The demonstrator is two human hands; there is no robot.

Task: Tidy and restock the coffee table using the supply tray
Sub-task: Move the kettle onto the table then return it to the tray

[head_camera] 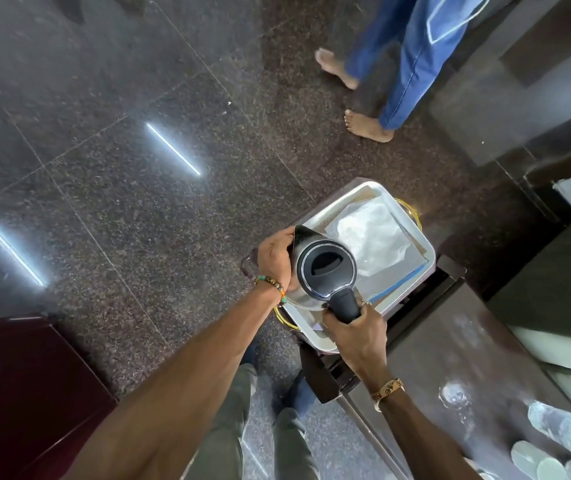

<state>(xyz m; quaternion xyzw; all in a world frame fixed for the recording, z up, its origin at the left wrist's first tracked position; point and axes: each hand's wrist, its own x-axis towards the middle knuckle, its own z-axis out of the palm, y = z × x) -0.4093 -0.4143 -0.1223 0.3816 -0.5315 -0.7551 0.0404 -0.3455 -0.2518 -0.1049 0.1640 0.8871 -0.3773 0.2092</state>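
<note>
**Kettle held two-handed over the tray**

Right hand (356,336): fingers wrapped tight around the black handle (345,304) of the kettle (325,268), thumb over the top; a ring shows on one finger. Woven band on that wrist.

Left hand (274,258): fingers together, palm flat against the kettle's left side, near the spout. Beaded bracelet (273,285) at the wrist.

Kettle: steel body, black lid, seen from above, upright or nearly so. It sits over the near-left part of the tray (412,233); cannot tell whether its base touches the tray or hangs just above.

Tray: silver, rectangular, thin gold handles at the far and near ends. A clear plastic packet (369,237) lies inside, far and right of the kettle. The tray rests on a dark stand at the end of a dark table (433,368).

Table: glassware (554,434), upturned, at its near right.

Floor (121,168): dark speckled stone, two strip-light reflections at left. A second person's bare feet (367,128) and blue trousers at far right, well apart from the tray.
</note>
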